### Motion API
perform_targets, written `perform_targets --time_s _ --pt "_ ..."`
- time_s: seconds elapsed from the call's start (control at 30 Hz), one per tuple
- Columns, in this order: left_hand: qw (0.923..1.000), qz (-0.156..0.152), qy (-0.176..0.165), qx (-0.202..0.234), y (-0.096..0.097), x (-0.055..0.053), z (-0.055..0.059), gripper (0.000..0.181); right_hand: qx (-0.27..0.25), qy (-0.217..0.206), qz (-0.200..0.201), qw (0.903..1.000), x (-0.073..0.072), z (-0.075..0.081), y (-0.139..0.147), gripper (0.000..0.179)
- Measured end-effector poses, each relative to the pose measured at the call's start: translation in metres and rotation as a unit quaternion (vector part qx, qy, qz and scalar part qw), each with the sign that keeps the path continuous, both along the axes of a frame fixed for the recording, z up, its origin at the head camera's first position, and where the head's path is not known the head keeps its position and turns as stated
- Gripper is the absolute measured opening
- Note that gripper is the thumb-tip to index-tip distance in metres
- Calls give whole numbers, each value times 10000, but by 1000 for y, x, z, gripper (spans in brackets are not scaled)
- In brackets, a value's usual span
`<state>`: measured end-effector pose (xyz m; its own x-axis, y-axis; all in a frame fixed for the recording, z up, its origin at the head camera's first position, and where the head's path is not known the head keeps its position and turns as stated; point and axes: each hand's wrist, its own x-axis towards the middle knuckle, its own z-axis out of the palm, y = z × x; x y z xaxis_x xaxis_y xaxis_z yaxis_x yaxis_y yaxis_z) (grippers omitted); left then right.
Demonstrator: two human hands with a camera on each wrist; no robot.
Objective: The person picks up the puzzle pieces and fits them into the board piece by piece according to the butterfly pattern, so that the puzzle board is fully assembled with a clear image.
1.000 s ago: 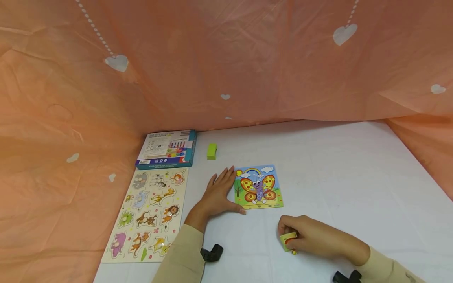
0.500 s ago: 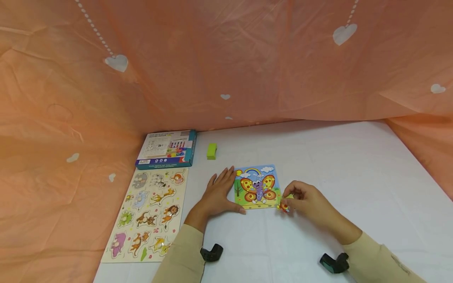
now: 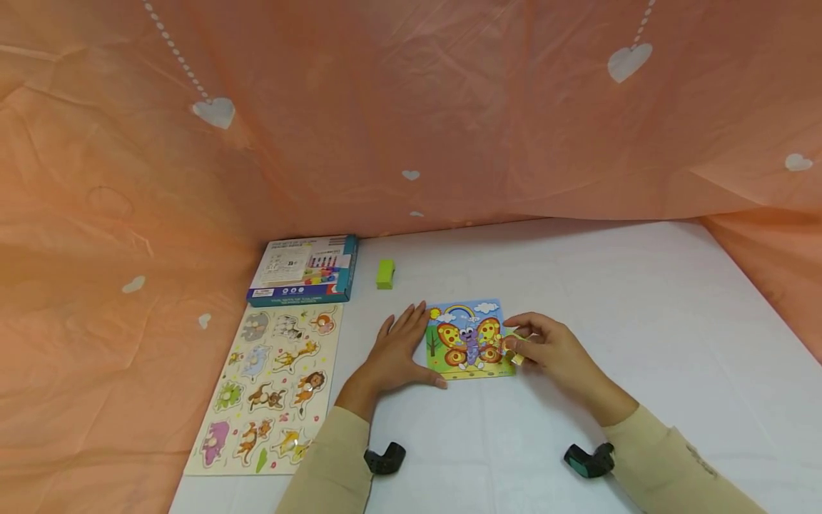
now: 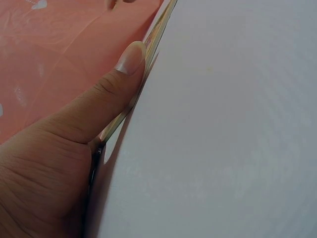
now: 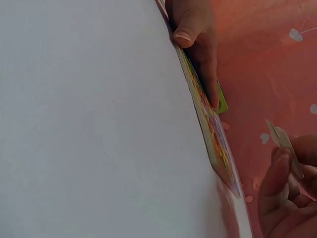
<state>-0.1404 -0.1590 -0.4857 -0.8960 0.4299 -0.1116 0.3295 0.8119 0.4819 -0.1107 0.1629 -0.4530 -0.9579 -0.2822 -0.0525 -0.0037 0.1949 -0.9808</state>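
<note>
A square butterfly jigsaw puzzle (image 3: 470,350) lies flat on the white table. My left hand (image 3: 399,357) rests along its left side, fingers straight, with the thumb touching the lower left corner. In the left wrist view, the left thumb (image 4: 116,79) lies against the puzzle's thin edge. My right hand (image 3: 552,353) pinches a small puzzle piece (image 3: 517,358) between thumb and fingers at the puzzle's right edge. The right wrist view has this thin piece (image 5: 287,146) edge-on, tilted and raised off the board. Its printed face is mostly hidden.
An animal puzzle board (image 3: 266,392) lies to the left, with a boxed set (image 3: 302,271) behind it. A small green block (image 3: 385,274) stands beyond the butterfly puzzle. An orange sheet with white hearts (image 3: 411,107) hangs at the back and sides.
My right hand has carried the puzzle piece from the near right of the table up and left to the butterfly puzzle's right edge. The left hand has stayed put.
</note>
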Motion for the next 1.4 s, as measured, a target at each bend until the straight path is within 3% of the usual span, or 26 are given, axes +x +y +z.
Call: perform_targets --time_s 0.1,0.27,0.63,1.07,1.23,1.4 --pt "10000 -2 -2 21 0 0 0 141 -142 -130 -16 9998 -2 -2 -2 39" --pt "10000 2 20 20 0 1 1 141 124 -33 -36 9999 -5 -3 -6 26" --pt "10000 6 24 18 1 1 2 141 330 10 -194 9993 -8 -8 -16 17" --pt "10000 1 26 11 1 1 2 141 152 -423 -122 9989 -7 -10 -20 20" --pt "10000 2 24 3 0 1 2 141 516 -385 -80 9979 -6 -10 -20 20" --pt "10000 -2 40 -17 0 1 2 140 1124 18 -114 9936 -2 -7 -20 22"
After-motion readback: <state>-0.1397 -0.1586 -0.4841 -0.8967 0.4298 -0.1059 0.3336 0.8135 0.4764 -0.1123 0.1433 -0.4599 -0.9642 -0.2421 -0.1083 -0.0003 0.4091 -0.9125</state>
